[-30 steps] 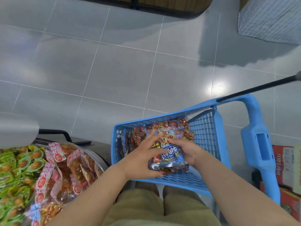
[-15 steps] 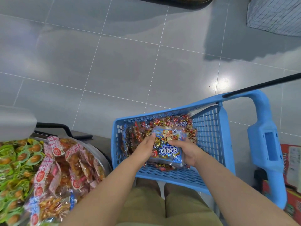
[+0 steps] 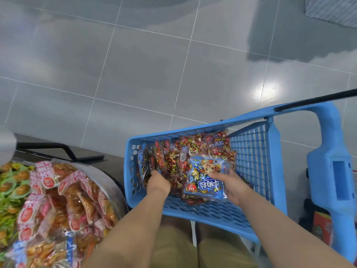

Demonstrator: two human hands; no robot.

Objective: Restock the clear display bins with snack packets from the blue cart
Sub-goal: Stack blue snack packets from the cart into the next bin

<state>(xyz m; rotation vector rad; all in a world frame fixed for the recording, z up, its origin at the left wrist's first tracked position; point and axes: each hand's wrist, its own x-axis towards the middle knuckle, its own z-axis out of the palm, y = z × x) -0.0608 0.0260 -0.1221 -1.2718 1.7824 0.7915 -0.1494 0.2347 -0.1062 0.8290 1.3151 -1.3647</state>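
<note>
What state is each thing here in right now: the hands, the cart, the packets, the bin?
blue cart, partly filled with packets.
red packets, piled in the blue cart.
blue packet, held flat above the red packets.
right hand, grips the blue packet, thumb on top.
left hand, fingers dipped among the red packets; grip hidden.
display bin, heaped with packets.

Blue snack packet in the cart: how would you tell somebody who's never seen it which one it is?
Look into the blue cart, towards its near right corner. There the right hand holds the blue packet, thumb on top. Its front is blue with a cartoon animal face and white letters, unlike the red and gold packets piled behind it.
</note>
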